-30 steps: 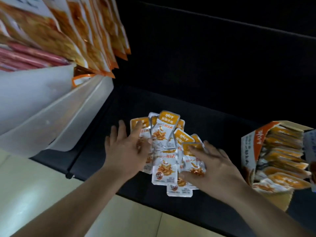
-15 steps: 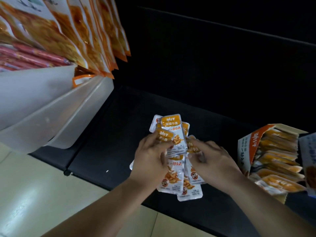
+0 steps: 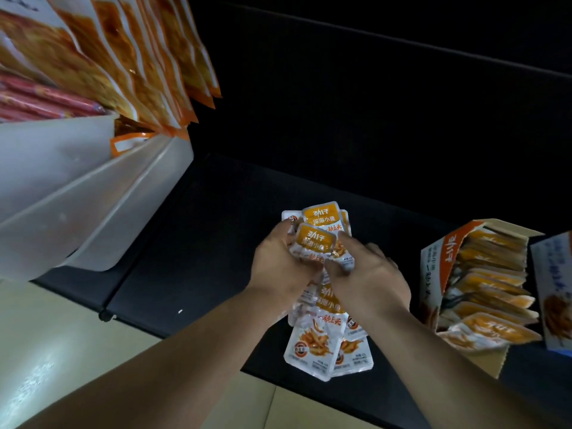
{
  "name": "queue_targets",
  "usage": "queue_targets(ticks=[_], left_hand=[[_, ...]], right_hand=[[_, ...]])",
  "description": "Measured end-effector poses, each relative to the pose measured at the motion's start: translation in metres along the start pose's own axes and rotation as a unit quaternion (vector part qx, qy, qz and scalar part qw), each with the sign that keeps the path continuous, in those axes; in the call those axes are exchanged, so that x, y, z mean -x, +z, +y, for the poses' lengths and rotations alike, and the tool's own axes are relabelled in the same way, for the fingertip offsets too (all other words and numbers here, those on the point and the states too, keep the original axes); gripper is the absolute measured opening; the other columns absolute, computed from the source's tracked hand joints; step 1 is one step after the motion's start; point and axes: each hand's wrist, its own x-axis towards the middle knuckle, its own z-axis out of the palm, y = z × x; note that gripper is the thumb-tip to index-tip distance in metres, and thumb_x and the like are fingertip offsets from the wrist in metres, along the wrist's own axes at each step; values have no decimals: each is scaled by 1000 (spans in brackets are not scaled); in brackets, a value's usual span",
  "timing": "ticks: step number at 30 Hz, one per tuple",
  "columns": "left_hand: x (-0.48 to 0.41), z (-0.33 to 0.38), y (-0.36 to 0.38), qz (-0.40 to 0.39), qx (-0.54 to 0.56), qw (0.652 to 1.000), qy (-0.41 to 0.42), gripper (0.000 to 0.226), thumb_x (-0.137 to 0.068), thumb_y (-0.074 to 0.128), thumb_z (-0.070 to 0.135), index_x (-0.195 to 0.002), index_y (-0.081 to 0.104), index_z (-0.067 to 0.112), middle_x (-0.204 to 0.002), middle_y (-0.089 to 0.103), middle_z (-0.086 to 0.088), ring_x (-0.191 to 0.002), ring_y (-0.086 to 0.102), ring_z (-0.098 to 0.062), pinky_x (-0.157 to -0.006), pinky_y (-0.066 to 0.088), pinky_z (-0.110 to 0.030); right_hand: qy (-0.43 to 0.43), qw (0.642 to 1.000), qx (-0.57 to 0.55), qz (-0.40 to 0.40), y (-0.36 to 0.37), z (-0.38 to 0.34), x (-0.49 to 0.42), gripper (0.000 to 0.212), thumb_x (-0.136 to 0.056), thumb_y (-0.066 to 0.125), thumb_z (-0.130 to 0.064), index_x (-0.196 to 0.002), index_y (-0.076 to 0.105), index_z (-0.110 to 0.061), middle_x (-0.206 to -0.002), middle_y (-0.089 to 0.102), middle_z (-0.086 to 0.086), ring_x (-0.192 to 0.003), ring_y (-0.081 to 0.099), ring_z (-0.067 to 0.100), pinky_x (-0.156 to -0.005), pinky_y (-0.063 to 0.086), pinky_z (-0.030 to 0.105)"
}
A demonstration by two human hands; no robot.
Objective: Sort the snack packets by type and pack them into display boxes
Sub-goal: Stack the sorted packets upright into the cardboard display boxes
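A black table (image 3: pixel 216 249) fills the middle of the view, with a dark wall behind it and a pale tiled floor (image 3: pixel 62 366) in front of it. At the left, white plastic bins (image 3: pixel 77 196) lean over the edge of the table. Above them hang large orange bags (image 3: pixel 130 63), and beside those lie red packages (image 3: pixel 37 100). On the right part of the table stands an open display box (image 3: pixel 436 267), orange and white, and it is tilted so that its open side shows. In it, small orange packets (image 3: pixel 492 286) stand in a tight row, one behind the other. Just beside it, at the edge of the view, is a blue and white box (image 3: pixel 554 289). The snack packets (image 3: pixel 318 332), silver-white with orange tops, are gathered in one bundle over the middle of the table, to the left of the display box and apart from it. Both hands hold the upper part of this bundle. The left hand (image 3: pixel 278 267) has its grip curled round the bundle from the left. The right hand (image 3: pixel 371 274) pinches it from the right with thumb and fingers. The lower packets fan out toward the near edge of the table, and I cannot tell if they touch it.
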Motion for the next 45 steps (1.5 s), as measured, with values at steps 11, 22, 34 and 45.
queue_targets(ticks=[11,22,34,45], left_hand=[[-32,7,23,-54,-74,992,-83,65,-44,87,51,-105,65,45,-103,74,9,-96,73,-17,-83,63,-42],[12,52,10,-2,151,988,-6,65,-85,84,12,-134,50,38,-107,76,11,-90,71,7,-64,53,-8],[13,69,-22,40,173,983,-39,23,-97,72,25,-118,63,29,-108,77,13,-92,75,0,-68,58,-19],[86,28,-32,-144,28,987,-63,16,-102,55,47,-115,48,42,-116,73,17,-108,69,0,-86,57,-25]], right_hand=[[59,953,-296,29,-15,5,-9,70,-92,72,-18,-152,42,-36,-92,69,-10,-77,68,2,-62,56,22],[46,883,-467,-22,-40,2,7,45,-100,51,-2,-106,68,-44,-101,77,-2,-91,77,23,-77,64,53],[138,882,-450,-17,-13,19,13,79,-79,77,12,-140,54,-33,-107,72,-6,-80,75,7,-63,64,34],[72,852,-517,42,-49,-11,22,47,-90,67,14,-111,70,-28,-97,78,-1,-86,78,18,-69,65,43]])
